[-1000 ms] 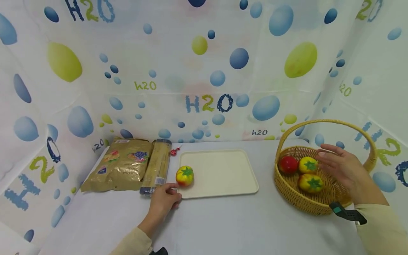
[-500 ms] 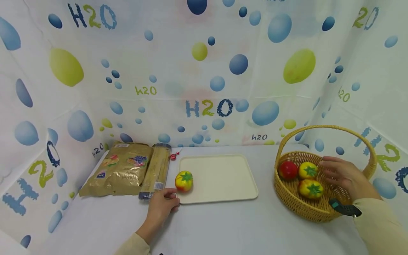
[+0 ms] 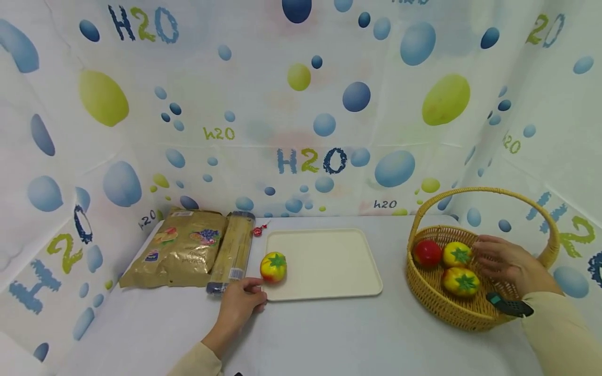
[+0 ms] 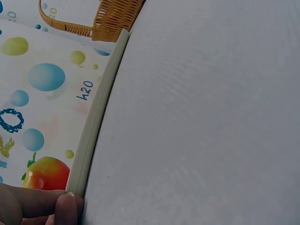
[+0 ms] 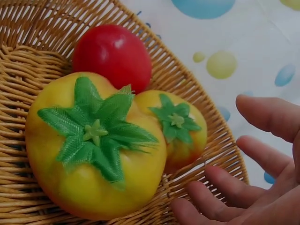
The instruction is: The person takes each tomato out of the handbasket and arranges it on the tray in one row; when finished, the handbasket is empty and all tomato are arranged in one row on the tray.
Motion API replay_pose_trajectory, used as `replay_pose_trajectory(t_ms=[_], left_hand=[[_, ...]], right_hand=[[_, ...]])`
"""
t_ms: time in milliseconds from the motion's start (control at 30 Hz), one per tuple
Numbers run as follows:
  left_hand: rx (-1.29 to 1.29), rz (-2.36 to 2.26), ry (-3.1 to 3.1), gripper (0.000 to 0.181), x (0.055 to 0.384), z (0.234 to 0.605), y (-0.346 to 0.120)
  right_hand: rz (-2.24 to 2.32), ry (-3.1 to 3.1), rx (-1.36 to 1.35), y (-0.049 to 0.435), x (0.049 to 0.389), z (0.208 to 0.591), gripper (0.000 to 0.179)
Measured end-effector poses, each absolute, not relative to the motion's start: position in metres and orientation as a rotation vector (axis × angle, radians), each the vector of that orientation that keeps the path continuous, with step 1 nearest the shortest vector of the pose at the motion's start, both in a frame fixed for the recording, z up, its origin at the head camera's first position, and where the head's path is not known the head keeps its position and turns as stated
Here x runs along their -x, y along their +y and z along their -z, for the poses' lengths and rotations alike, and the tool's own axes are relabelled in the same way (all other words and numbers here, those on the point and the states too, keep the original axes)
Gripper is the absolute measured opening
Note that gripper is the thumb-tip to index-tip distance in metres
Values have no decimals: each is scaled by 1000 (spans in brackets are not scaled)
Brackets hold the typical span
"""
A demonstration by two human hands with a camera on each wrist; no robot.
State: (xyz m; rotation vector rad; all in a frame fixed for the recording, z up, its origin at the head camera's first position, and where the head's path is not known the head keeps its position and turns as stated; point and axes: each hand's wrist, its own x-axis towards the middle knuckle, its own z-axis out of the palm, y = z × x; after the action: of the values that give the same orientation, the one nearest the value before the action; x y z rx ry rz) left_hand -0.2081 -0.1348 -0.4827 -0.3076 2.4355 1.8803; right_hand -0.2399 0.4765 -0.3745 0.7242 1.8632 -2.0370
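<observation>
My left hand (image 3: pixel 240 308) pinches the near left corner of a cream tray (image 3: pixel 329 263); in the left wrist view the thumb and fingers meet at the end of the tray's rim (image 4: pixel 96 122). On the tray's left edge sits a yellow-red toy tomato (image 3: pixel 273 267) with green leaves. Over the right part of a wicker basket (image 3: pixel 447 310) hovers my right hand (image 3: pixel 505 263), fingers spread and holding nothing. Beside its fingertips the basket holds a red round fruit (image 5: pixel 112 56), a smaller-looking yellow tomato (image 5: pixel 185 150) and a larger-looking yellow tomato (image 5: pixel 51 159).
A gold snack bag (image 3: pixel 181 250) and a long pack of noodle-like sticks (image 3: pixel 232 250) lie left of the tray. Behind the tray's corner is a small red trinket (image 3: pixel 257 230). The basket's tall handle (image 3: pixel 489 189) arches above the fruit. Patterned cloth walls surround the table.
My right hand has come down a little into the basket, near the yellow tomatoes. The left hand stays at the tray corner. The head view has tilted slightly upward.
</observation>
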Motion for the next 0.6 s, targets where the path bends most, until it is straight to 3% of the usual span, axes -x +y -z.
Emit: replay_pose_trajectory(t_ms=[267, 467, 600], left_hand=[[306, -1865, 2442, 30, 210, 485, -134], [318, -1848, 2437, 30, 210, 485, -135], [313, -1852, 2436, 29, 210, 484, -135]], right_hand=[[1997, 1861, -657, 475, 243, 387, 22], [1928, 1913, -621, 470, 245, 397, 53], [1932, 1905, -623, 468, 248, 403, 41]])
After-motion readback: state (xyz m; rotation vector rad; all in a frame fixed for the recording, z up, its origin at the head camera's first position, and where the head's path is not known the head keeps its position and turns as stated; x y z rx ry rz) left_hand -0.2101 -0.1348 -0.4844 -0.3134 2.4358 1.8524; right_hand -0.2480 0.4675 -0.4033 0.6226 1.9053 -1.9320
